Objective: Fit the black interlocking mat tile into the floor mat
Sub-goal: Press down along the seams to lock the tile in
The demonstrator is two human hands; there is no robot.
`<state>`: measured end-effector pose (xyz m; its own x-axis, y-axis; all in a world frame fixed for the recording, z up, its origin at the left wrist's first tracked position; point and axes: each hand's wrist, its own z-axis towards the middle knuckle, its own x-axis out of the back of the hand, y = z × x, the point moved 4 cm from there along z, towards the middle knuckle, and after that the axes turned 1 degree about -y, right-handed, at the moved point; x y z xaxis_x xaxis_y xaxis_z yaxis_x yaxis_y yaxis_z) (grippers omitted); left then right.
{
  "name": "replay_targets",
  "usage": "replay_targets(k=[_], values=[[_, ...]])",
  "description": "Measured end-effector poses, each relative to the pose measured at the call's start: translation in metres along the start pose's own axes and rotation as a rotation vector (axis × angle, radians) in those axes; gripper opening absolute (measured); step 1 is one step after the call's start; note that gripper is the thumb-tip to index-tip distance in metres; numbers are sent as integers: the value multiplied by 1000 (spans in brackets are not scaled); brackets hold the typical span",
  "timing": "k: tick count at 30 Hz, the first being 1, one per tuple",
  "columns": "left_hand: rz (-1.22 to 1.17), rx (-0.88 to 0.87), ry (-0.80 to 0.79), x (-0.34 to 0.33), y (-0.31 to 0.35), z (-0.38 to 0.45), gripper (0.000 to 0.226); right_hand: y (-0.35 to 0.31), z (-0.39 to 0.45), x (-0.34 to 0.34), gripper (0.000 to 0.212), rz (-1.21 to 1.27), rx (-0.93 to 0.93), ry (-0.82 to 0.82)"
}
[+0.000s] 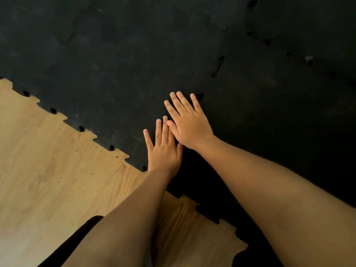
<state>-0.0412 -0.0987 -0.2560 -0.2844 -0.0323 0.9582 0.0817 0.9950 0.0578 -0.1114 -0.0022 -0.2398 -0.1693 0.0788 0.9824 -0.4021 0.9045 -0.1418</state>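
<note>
The floor point(44, 170) is pale wood sheeting with a swirling grain and a few dark specks. Lying flat on it is the black floor mat point(119, 60), made of interlocking tiles, which covers most of what can be seen. Its near edge is cut in puzzle-like tabs and notches and runs on a slant across the wood. Faint toothed seams between tiles show farther back, with some small gaps. Both hands lie flat on the mat.
</note>
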Motion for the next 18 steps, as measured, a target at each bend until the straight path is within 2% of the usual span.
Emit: replay_targets(k=[4,9,18], values=[[-29,-27,-6,4,-1,-2,63,1,2,0,59,40,2,-10],[-182,-25,25,9,-4,-1,61,4,2,-9,57,88,2,-8],[-108,14,-70,12,3,-3,61,2,0,-1,56,72,-9,-42]])
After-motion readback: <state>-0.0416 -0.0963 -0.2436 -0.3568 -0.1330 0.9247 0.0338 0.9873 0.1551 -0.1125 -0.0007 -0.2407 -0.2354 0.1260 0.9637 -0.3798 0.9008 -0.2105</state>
